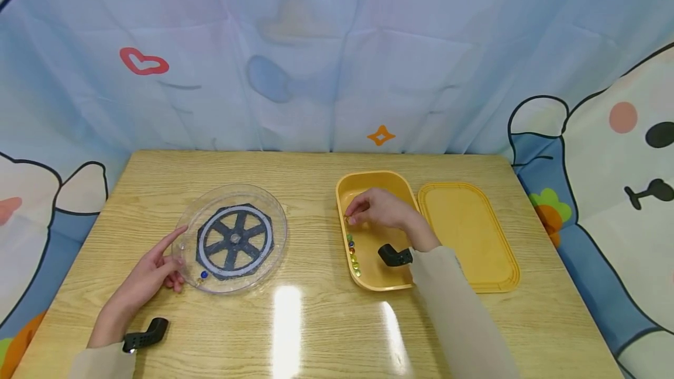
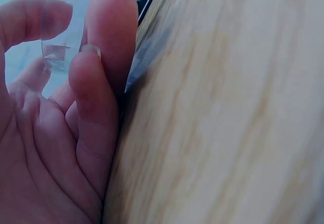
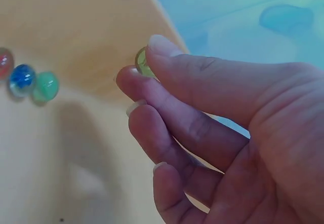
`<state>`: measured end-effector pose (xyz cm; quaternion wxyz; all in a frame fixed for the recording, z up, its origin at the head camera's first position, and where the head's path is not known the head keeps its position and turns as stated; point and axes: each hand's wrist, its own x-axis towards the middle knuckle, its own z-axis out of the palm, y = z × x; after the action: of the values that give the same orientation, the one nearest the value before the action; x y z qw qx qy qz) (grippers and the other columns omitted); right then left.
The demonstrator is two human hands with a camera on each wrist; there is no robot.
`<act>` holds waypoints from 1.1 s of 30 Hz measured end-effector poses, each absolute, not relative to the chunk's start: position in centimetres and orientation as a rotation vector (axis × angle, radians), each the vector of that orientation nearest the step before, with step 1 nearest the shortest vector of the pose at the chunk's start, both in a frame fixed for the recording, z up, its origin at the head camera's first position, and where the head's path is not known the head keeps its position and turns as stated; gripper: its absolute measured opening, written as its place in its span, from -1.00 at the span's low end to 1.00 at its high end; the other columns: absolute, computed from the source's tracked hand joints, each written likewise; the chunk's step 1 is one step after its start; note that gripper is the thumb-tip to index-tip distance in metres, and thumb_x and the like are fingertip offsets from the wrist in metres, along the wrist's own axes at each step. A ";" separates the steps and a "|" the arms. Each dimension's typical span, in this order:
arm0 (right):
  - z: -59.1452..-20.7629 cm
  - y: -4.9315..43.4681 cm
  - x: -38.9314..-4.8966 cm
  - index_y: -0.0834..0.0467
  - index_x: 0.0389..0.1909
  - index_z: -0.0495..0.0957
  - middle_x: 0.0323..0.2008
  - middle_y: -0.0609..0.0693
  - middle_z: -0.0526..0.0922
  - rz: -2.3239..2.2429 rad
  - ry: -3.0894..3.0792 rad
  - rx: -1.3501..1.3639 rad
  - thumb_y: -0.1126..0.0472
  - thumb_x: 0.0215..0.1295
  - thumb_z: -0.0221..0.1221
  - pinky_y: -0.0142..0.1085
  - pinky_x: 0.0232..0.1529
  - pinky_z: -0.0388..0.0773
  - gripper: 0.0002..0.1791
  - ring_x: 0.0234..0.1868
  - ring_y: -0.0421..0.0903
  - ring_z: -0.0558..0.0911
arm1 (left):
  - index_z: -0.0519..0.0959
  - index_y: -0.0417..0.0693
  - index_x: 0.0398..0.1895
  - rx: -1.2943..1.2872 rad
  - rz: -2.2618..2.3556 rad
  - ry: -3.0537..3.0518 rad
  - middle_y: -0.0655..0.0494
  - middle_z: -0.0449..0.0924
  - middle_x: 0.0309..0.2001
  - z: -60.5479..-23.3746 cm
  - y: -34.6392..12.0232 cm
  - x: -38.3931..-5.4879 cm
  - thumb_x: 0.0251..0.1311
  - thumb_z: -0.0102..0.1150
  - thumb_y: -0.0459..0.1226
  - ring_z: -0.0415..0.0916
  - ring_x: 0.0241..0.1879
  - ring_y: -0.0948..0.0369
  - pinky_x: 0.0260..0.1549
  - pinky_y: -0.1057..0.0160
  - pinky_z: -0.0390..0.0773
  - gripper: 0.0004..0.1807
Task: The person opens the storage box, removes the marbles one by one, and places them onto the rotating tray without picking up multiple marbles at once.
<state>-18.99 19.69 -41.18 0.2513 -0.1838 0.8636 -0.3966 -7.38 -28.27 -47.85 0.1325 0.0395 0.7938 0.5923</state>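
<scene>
Between the thumb and index finger of my right hand (image 1: 381, 208) is a yellow-green glass marble (image 3: 141, 64), raised above the inside of a yellow plastic tub (image 1: 372, 175). Several marbles line the tub's left side, among them a green marble (image 3: 46, 86), a blue marble (image 3: 22, 79) and a red marble (image 3: 5, 63). On the left, my left hand (image 1: 150, 269) grips the wall of a clear round dish (image 1: 280, 233), fingers on both sides of it. Inside the dish, near that hand, lie a blue marble (image 1: 204, 274) and a small amber one beside it.
A dark wheel-shaped piece with spokes (image 1: 235, 238) shows at the dish's middle; whether it lies in or under the dish, I cannot tell. Right of the tub lies a flat yellow lid (image 1: 468, 238). A printed curtain (image 1: 316, 92) hangs behind the wooden table (image 1: 316, 332).
</scene>
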 end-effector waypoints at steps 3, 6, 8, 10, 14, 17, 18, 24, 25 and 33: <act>-40.6 19.7 -18.8 0.17 -0.23 0.72 -0.29 -0.08 0.71 -1.094 2.376 -0.518 0.28 0.24 0.35 -0.22 -0.12 0.55 -0.89 -0.25 -0.11 0.63 | -0.03 -0.10 0.59 0.110 1.714 2.303 -0.07 0.56 -0.58 -47.8 -28.2 -7.3 0.47 -0.06 -0.38 0.56 -0.63 0.15 -0.57 0.19 0.62 -0.31; -39.9 19.5 -18.5 0.11 -0.22 0.73 -0.27 -0.10 0.71 -1.106 2.423 -0.536 0.24 0.25 0.35 -0.20 -0.13 0.55 -0.89 -0.25 -0.09 0.62 | -0.04 -0.09 0.59 0.105 1.727 2.289 -0.07 0.56 -0.57 -47.8 -28.3 -7.3 0.46 -0.05 -0.40 0.55 -0.63 0.15 -0.57 0.18 0.63 -0.29; -39.4 19.2 -18.2 0.10 -0.20 0.73 -0.26 -0.12 0.71 -1.111 2.455 -0.555 0.22 0.26 0.35 -0.18 -0.14 0.55 -0.88 -0.24 -0.09 0.62 | -0.04 -0.08 0.59 0.111 1.741 2.277 -0.06 0.56 -0.57 -47.8 -28.3 -7.3 0.45 -0.04 -0.41 0.55 -0.63 0.16 -0.58 0.17 0.63 -0.28; -38.9 18.7 -17.9 0.10 -0.17 0.73 -0.26 -0.13 0.71 -1.112 2.484 -0.578 0.21 0.27 0.34 -0.18 -0.15 0.55 -0.86 -0.23 -0.10 0.61 | -0.04 -0.08 0.59 0.119 1.754 2.268 -0.05 0.56 -0.57 -47.8 -28.3 -7.3 0.43 -0.03 -0.43 0.55 -0.63 0.16 -0.59 0.17 0.63 -0.27; -38.4 17.4 -17.3 0.14 -0.14 0.73 -0.25 -0.14 0.72 -1.138 2.523 -0.630 0.24 0.28 0.33 -0.20 -0.21 0.55 -0.84 -0.25 -0.11 0.63 | -0.04 -0.09 0.59 0.135 1.762 2.267 -0.02 0.56 -0.58 -47.9 -28.3 -7.3 0.41 -0.04 -0.45 0.55 -0.64 0.17 -0.60 0.17 0.62 -0.26; -38.3 16.1 -16.8 0.17 -0.14 0.73 -0.25 -0.13 0.72 -1.176 2.521 -0.653 0.26 0.28 0.32 -0.23 -0.27 0.56 -0.84 -0.27 -0.13 0.63 | -0.04 -0.10 0.59 0.136 1.759 2.270 -0.02 0.56 -0.58 -47.9 -28.2 -7.3 0.41 -0.04 -0.46 0.55 -0.64 0.17 -0.60 0.18 0.62 -0.26; -38.3 15.6 -16.7 0.17 -0.15 0.73 -0.24 -0.12 0.72 -1.183 2.518 -0.658 0.26 0.28 0.32 -0.24 -0.28 0.56 -0.84 -0.27 -0.13 0.62 | -0.04 -0.11 0.59 0.134 1.755 2.274 -0.02 0.56 -0.58 -47.9 -28.2 -7.3 0.41 -0.04 -0.45 0.55 -0.64 0.17 -0.60 0.18 0.62 -0.26; -38.9 12.5 -15.4 0.15 -0.19 0.74 -0.30 -0.14 0.70 -1.232 2.486 -0.697 0.27 0.26 0.34 -0.30 -0.34 0.55 -0.88 -0.31 -0.09 0.60 | -0.04 -0.10 0.59 0.106 1.722 2.297 -0.07 0.56 -0.59 -47.7 -28.1 -7.2 0.46 -0.05 -0.40 0.55 -0.63 0.16 -0.57 0.18 0.63 -0.29; -39.0 12.0 -15.3 0.15 -0.20 0.74 -0.31 -0.15 0.69 -1.240 2.490 -0.708 0.28 0.26 0.34 -0.31 -0.35 0.54 -0.88 -0.32 -0.08 0.60 | -0.03 -0.09 0.59 0.104 1.718 2.298 -0.08 0.55 -0.59 -47.7 -28.1 -7.2 0.46 -0.05 -0.39 0.55 -0.63 0.15 -0.56 0.18 0.63 -0.30; -40.1 7.8 -13.9 0.12 -0.19 0.74 -0.29 -0.15 0.69 -1.239 2.537 -0.821 0.25 0.23 0.37 -0.38 -0.36 0.51 -0.86 -0.31 -0.23 0.55 | -0.04 -0.10 0.59 0.102 1.729 2.294 -0.07 0.57 -0.59 -47.8 -28.1 -7.2 0.46 -0.04 -0.39 0.55 -0.63 0.16 -0.57 0.18 0.63 -0.29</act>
<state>-13.92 7.77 -40.09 0.1005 -0.2779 0.8584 -0.4194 -7.19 -28.10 -47.76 0.1330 0.0351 0.7910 0.5962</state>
